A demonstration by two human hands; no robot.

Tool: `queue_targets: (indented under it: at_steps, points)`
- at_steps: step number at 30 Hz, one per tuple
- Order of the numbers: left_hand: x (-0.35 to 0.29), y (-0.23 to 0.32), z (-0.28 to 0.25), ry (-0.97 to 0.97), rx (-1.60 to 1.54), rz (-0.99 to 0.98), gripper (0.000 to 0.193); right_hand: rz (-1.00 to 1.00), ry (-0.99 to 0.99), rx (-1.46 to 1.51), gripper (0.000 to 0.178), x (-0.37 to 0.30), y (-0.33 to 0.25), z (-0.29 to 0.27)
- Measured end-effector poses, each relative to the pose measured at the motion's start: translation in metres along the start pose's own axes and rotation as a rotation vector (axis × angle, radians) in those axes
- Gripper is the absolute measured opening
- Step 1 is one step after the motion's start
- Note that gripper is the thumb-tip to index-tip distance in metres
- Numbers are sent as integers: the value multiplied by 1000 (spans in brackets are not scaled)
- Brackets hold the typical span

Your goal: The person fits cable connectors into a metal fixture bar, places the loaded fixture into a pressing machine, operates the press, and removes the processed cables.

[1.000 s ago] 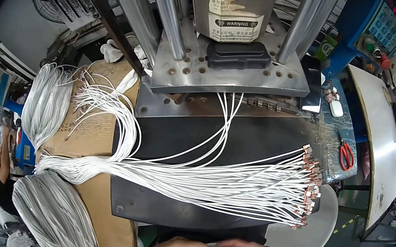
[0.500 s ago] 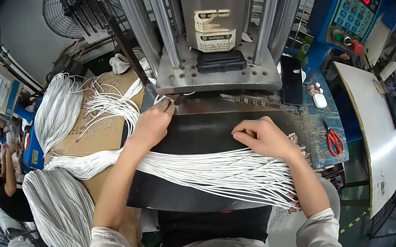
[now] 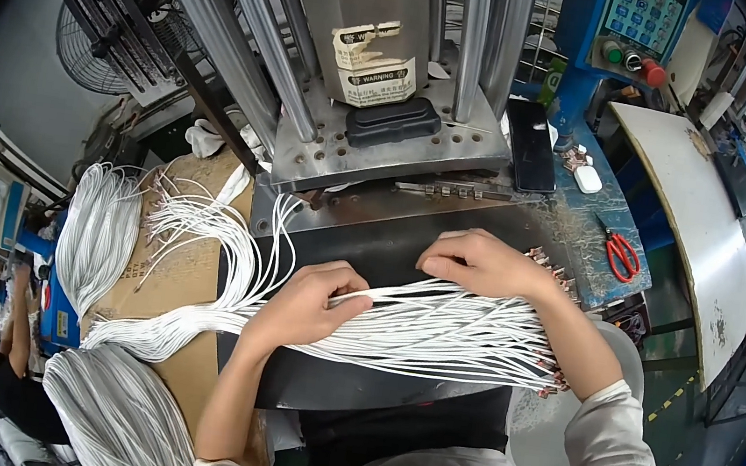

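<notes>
A thick bundle of white cables (image 3: 435, 335) lies across the dark press table (image 3: 324, 250), with small copper-coloured ends at its right. My left hand (image 3: 312, 305) is over the bundle, its thumb and fingers closed on a white cable at the bundle's upper edge. My right hand (image 3: 486, 265) hovers just beyond the bundle, fingers curled and thumb against them; whatever they hold, if anything, is hidden. Several cables loop up beside my left hand toward the metal press (image 3: 388, 155), which stands in front of me.
More white cable coils (image 3: 99, 235) lie on cardboard (image 3: 187, 251) at left, and a large hank (image 3: 119, 412) hangs nearer me. Red-handled cutters (image 3: 621, 256), a black phone (image 3: 530, 145) and a white case (image 3: 587, 179) are at right. A control panel (image 3: 644, 24) stands behind.
My left hand has come back from the press edge to the cable bundle, down and to the right. My right hand stays curled near the same place. The view has shifted slightly.
</notes>
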State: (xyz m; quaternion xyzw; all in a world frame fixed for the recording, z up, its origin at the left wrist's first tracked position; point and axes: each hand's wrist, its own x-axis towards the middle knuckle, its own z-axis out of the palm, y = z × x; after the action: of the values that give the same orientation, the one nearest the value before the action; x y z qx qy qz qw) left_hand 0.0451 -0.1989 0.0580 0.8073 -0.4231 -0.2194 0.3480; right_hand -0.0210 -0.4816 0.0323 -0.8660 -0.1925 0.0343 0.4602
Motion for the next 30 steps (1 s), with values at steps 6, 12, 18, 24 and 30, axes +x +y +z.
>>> queue_targets:
  at_steps: [6, 12, 18, 24, 30]
  points:
    - [-5, -25, 18, 597, -399, -13, 14, 231, -270, -278, 34, -5, -59, -22]
    - [-1, -37, 31, 400, 358, 414, 13, 424, -423, -722, 34, -5, -67, -83]
    - [1, -20, 26, 534, -77, 340, 9, 182, -414, -267, 40, -4, -19, -51]
    - [-3, -32, 24, 681, -981, -60, 4, 361, -286, -169, 44, -27, -38, -66]
    - [22, -13, 2, 131, -633, -186, 8, 469, 11, 77, 35, -90, -27, -105]
